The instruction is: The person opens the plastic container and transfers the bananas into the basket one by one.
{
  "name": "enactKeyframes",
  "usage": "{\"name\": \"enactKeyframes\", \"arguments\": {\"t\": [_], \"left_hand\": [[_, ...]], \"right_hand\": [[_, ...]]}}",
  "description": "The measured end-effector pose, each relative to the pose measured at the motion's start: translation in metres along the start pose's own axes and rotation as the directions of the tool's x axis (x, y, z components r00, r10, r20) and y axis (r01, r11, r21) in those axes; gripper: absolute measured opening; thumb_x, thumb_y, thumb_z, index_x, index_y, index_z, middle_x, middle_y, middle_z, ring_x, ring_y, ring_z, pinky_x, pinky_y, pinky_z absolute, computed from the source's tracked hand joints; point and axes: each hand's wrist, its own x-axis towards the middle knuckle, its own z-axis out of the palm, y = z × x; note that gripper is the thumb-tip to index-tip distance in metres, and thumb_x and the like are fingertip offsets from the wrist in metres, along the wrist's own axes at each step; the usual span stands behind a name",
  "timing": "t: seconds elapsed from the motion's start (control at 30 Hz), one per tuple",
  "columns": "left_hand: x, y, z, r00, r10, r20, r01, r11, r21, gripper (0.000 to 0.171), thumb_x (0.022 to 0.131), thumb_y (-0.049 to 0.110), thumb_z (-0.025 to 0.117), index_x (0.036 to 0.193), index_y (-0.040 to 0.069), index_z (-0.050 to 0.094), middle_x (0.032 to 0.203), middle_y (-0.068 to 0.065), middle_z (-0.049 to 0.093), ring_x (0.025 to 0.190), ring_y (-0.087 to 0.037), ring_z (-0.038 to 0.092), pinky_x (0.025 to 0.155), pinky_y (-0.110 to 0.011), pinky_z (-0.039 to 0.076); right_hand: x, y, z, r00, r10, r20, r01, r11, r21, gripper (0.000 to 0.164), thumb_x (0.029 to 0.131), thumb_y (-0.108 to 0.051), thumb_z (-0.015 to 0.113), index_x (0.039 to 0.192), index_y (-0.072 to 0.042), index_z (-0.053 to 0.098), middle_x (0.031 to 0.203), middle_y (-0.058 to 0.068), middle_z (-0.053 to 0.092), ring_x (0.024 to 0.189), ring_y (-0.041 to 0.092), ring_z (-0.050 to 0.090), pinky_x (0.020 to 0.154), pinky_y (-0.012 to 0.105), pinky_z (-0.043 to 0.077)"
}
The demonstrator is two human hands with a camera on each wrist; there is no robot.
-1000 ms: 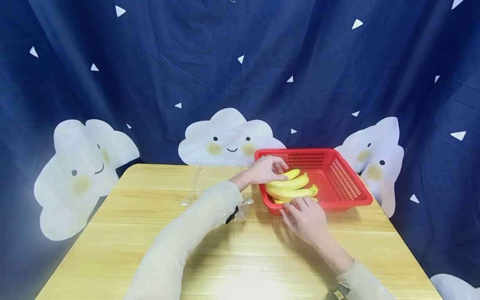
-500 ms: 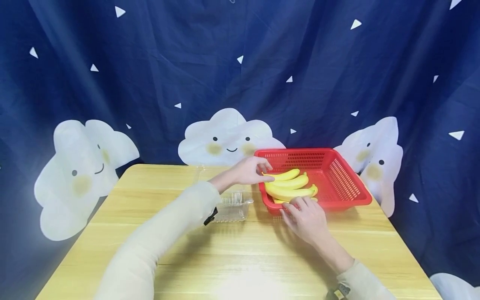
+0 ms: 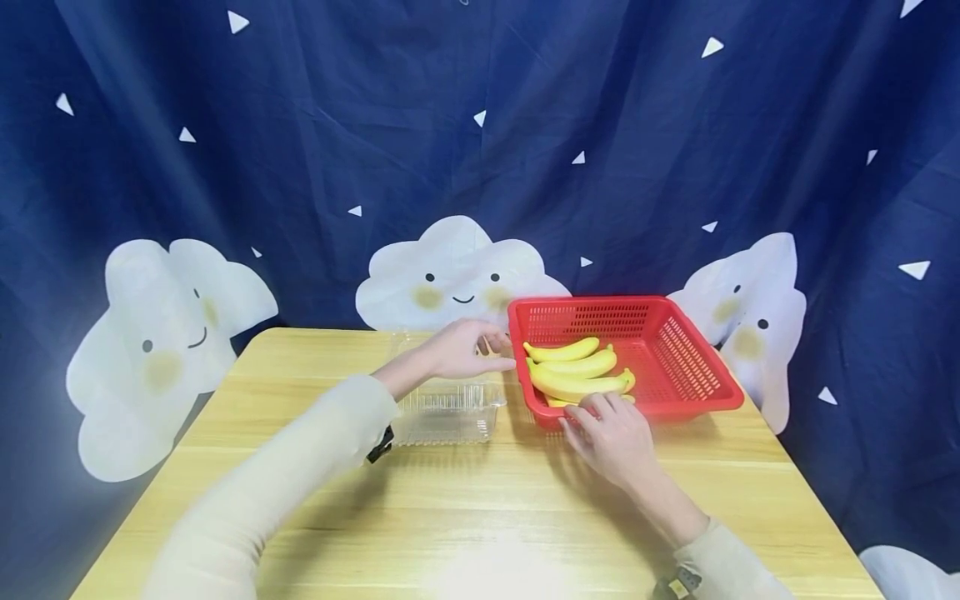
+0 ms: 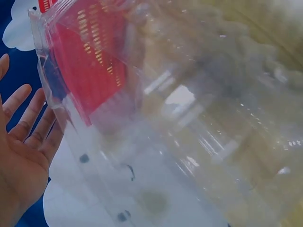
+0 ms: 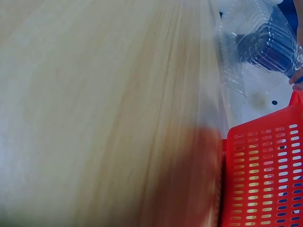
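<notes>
My left hand (image 3: pixel 461 348) hovers over a clear plastic clamshell container (image 3: pixel 448 427), just left of a red plastic basket (image 3: pixel 705 403). Its fingers are loosely bent with nothing between them; the left wrist view shows the spread left hand (image 4: pixel 26 151) beside the see-through lid (image 4: pixel 189 137). Several yellow bananas (image 3: pixel 576 387) lie in the basket's left half, one partly hidden under the front rim. At that rim my right hand (image 3: pixel 618 440) holds the basket, fingers over the edge and thumb outside. The right wrist view has the basket's slotted wall (image 5: pixel 265 175), without the right hand.
A light wooden table (image 3: pixel 465 508) carries both containers. Behind its far edge hangs a dark blue curtain (image 3: pixel 420 125) with cloud and triangle prints. The container's open lid stands at its back, below the middle cloud.
My left hand has drawn back leftward from the bananas, out of the basket, to above the clear container. The right hand, basket and bananas stay put.
</notes>
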Motion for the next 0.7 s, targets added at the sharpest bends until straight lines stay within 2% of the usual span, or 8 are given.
{"name": "enactKeyframes", "arguments": {"t": [0.2,0.33,0.43,0.5,0.6,0.7], "left_hand": [[-0.013,0.002,-0.002,1.000,0.013,-0.013,-0.013,1.000,0.017,0.043,0.096,0.047,0.073,0.125,0.016,0.073,0.113,-0.007,0.079,0.100,-0.018,0.073,0.091,-0.035,0.060],[-0.023,0.005,-0.001,1.000,0.021,-0.016,-0.020,0.999,0.045,0.051,0.095,0.052,0.071,0.129,0.014,0.070,0.119,-0.008,0.078,0.108,-0.020,0.072,0.095,-0.040,0.059],[-0.031,0.007,0.001,1.000,0.021,0.001,-0.021,0.996,0.092,0.057,0.095,0.056,0.069,0.134,0.014,0.068,0.124,-0.006,0.076,0.115,-0.021,0.071,0.097,-0.042,0.059],[-0.035,0.007,0.003,1.000,0.013,0.013,-0.014,0.994,0.112,0.062,0.095,0.059,0.069,0.137,0.013,0.066,0.128,-0.007,0.075,0.119,-0.023,0.070,0.100,-0.044,0.058],[-0.043,0.007,0.006,1.000,-0.018,0.021,0.015,0.989,0.146,0.070,0.093,0.064,0.067,0.142,0.014,0.062,0.135,-0.006,0.071,0.127,-0.024,0.067,0.107,-0.045,0.056],[-0.051,0.006,0.006,0.999,-0.048,0.000,0.047,0.982,0.182,0.078,0.092,0.070,0.065,0.146,0.014,0.060,0.145,-0.007,0.066,0.136,-0.027,0.062,0.115,-0.049,0.051]], "right_hand": [[0.002,-0.001,-0.004,0.997,0.035,0.065,-0.036,0.999,0.015,0.042,0.105,-0.044,0.054,0.092,-0.013,0.079,0.082,0.004,0.064,0.076,0.025,0.059,0.059,0.036,0.049],[0.007,-0.002,-0.008,0.988,0.070,0.141,-0.075,0.997,0.028,0.036,0.098,-0.045,0.062,0.099,-0.013,0.079,0.088,0.005,0.064,0.079,0.026,0.059,0.060,0.038,0.049],[0.012,-0.004,-0.011,0.969,0.115,0.218,-0.128,0.990,0.049,0.037,0.088,-0.044,0.072,0.109,-0.014,0.079,0.094,0.006,0.065,0.084,0.026,0.060,0.062,0.039,0.051],[0.015,-0.004,-0.013,0.951,0.154,0.270,-0.178,0.982,0.066,0.043,0.084,-0.044,0.076,0.116,-0.015,0.077,0.100,0.007,0.067,0.089,0.027,0.063,0.066,0.041,0.054],[0.019,-0.004,-0.015,0.922,0.199,0.332,-0.238,0.968,0.082,0.053,0.083,-0.046,0.079,0.126,-0.015,0.074,0.112,0.009,0.070,0.101,0.030,0.066,0.078,0.046,0.058],[0.024,-0.004,-0.018,0.901,0.207,0.382,-0.254,0.964,0.076,0.061,0.084,-0.051,0.077,0.132,-0.016,0.070,0.124,0.009,0.071,0.113,0.033,0.067,0.093,0.051,0.057]]}}
